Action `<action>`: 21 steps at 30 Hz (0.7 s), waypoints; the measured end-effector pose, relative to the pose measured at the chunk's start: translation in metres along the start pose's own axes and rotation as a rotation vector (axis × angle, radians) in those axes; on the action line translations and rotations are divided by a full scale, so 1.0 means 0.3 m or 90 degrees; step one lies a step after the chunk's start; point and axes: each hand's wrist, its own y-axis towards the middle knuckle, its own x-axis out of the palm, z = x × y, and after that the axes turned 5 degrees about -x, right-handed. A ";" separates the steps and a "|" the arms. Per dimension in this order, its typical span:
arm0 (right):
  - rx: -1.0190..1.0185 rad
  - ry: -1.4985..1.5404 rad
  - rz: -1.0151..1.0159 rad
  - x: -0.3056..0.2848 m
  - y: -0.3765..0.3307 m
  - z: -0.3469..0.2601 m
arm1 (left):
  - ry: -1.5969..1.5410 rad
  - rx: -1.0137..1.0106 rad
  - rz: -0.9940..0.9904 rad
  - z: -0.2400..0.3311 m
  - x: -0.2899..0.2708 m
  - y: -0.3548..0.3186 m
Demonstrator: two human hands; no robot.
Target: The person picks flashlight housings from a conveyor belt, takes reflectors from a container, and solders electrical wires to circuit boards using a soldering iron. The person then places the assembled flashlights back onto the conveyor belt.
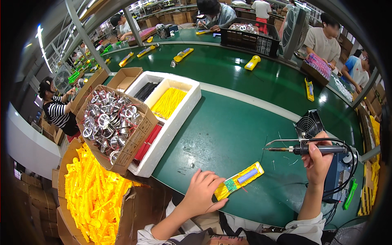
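Down at the near edge of the green bench point(228, 134), the left hand point(202, 194) lay flat with fingers spread, fingertips pressing on the left end of a yellow plastic half-shell point(240, 180). Hand was open, not clamped round anything; it pinned the shell to the bench. Shell sat at about 6 o'clock in the view, tilted with its far end toward 2 o'clock. Inside it: a blue cylindrical cell point(247, 176) and a small green circuit board point(230, 185), board just beside the fingertips.

Right hand point(317, 160) was at 4 o'clock, fingers closed round the dark handle of a soldering iron point(302, 149). Iron was held level, tip pointing toward 9 o'clock, above the bench and well apart from the shell. A black cable point(347, 163) looped from the handle. Small black fan point(309, 123) stood just behind the iron, toward 1 o'clock of the hand; a blue box unit point(337, 175) sat to the right of the wrist.

At 9 o'clock: a white foam tray point(179, 114) with compartments of yellow, black and red wires, a cardboard box of shiny round reflectors point(110, 122) resting against it, and a large carton of yellow plastic shells point(96, 192) at 8 o'clock.

Other people worked along the far side, 11 to 2 o'clock.
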 end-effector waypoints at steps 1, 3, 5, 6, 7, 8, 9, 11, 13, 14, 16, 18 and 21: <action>-0.005 0.001 0.003 -0.007 0.004 -0.002 | 0.026 0.014 -0.040 -0.006 -0.003 0.014; -0.011 0.007 0.011 -0.015 0.014 -0.005 | 0.071 0.036 -0.072 -0.017 -0.037 0.051; -0.022 0.012 0.015 -0.022 0.024 0.000 | 0.114 0.057 -0.104 -0.039 -0.071 0.102; -0.022 0.009 0.022 -0.022 0.027 0.000 | 0.194 0.104 -0.117 -0.052 -0.088 0.130; -0.022 0.007 0.029 -0.024 0.030 0.000 | 0.273 0.150 -0.130 -0.059 -0.105 0.160; -0.020 0.013 0.026 -0.033 0.033 0.003 | 0.332 0.155 -0.168 -0.056 -0.118 0.194; -0.023 0.015 0.027 -0.035 0.034 0.005 | 0.334 0.156 -0.166 -0.057 -0.125 0.225; -0.016 0.010 0.035 -0.039 0.037 0.004 | 0.333 0.236 -0.246 -0.065 -0.125 0.278; -0.016 0.013 0.033 -0.045 0.041 0.002 | 0.331 0.240 -0.270 -0.070 -0.106 0.305; -0.014 0.013 0.034 -0.048 0.043 0.002 | 0.318 0.280 -0.261 -0.070 -0.100 0.316; -0.017 0.020 0.043 -0.050 0.045 0.002 | 0.308 0.322 -0.252 -0.060 -0.102 0.322; -0.020 0.022 0.055 -0.058 0.045 0.000 | 0.298 0.346 -0.255 -0.038 -0.102 0.319; -0.018 0.026 0.065 -0.068 0.051 0.000 | 0.308 0.357 -0.283 -0.019 -0.089 0.304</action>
